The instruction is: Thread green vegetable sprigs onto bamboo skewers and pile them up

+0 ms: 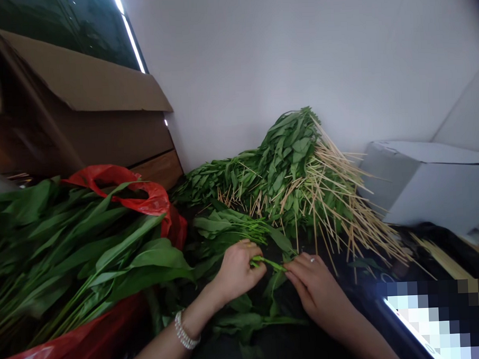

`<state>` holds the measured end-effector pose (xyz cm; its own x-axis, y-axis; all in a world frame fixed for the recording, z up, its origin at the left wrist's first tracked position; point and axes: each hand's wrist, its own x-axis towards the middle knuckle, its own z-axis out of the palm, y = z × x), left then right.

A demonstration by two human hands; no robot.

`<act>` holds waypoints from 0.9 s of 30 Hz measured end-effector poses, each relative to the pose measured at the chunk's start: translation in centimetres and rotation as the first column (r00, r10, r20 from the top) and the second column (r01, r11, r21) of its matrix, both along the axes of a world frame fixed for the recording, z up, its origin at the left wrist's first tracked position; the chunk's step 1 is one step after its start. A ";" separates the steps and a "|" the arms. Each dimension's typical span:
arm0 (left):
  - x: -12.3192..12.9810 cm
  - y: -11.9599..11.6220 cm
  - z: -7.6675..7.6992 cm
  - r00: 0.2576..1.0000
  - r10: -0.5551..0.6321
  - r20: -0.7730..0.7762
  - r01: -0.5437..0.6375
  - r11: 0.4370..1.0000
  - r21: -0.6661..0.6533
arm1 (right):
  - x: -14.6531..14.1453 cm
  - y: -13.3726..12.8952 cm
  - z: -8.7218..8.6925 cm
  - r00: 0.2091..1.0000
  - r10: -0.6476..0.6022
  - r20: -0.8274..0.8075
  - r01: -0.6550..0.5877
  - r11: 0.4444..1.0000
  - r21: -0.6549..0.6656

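Observation:
My left hand [239,269], closed, grips the end of some leafy green stems [270,263] in the middle of the view. The fingers of my right hand [313,282] pinch the same stems a little further right, where a leaf hangs down. Just beyond my left hand lies a small bunch of cut greens [252,229], its stem ends pointing right. Loose leaves [246,323] rest on the dark surface below my hands. Behind, greens [293,140] with thin wooden skewers [339,196] are heaped against the wall.
On the left, a red plastic bag [159,199] holds long-leaved greens [143,258]. An open cardboard box [96,90] stands behind it. A white box [442,186] sits at the right, with more pale sticks [441,255] before it. A lit, pixelated screen [432,324] is at lower right.

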<state>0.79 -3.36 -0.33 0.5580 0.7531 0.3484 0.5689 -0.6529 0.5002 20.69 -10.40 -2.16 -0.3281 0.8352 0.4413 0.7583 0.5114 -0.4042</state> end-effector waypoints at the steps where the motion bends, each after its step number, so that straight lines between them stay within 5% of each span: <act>1: 0.1 0.0 -0.1 0.995 0.033 0.097 -0.025 0.996 -0.086 | -0.2 0.0 0.1 1.000 0.004 -0.003 -0.004 1.000 -0.008; 7: 1.0 0.2 -0.7 0.846 0.275 0.457 0.010 0.849 -0.529 | -1.0 -0.3 0.8 0.999 0.010 -0.032 -0.011 1.000 -0.022; 10: 0.2 1.3 -0.5 0.746 0.400 0.533 -0.015 0.810 -0.586 | -0.7 -0.6 1.2 0.998 -0.005 -0.066 0.001 0.999 -0.052; 15: -2.0 3.2 0.7 0.621 0.476 0.623 -0.088 0.832 -0.548 | 0.0 -0.9 1.4 0.990 -0.029 -0.141 0.021 0.998 -0.059; 18: -1.8 2.8 1.2 0.731 0.321 0.602 0.004 0.880 -0.474 | -0.3 -0.7 1.3 0.998 -0.002 -0.061 0.000 1.000 -0.028; 21: -1.1 1.7 1.3 0.872 0.024 0.490 0.175 0.918 -0.356 | -0.6 -0.4 0.7 1.000 0.012 0.020 -0.012 1.000 0.026; 27: -0.7 0.3 1.1 0.954 -0.272 0.125 0.287 0.950 -0.125 | -0.4 0.1 -0.2 0.992 -0.027 0.119 0.008 0.987 0.158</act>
<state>0.08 -3.01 0.81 0.7191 0.6175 0.3188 0.3130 -0.6974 0.6447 20.27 -10.32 -2.40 -0.3727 0.7648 0.5255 0.8063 0.5473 -0.2246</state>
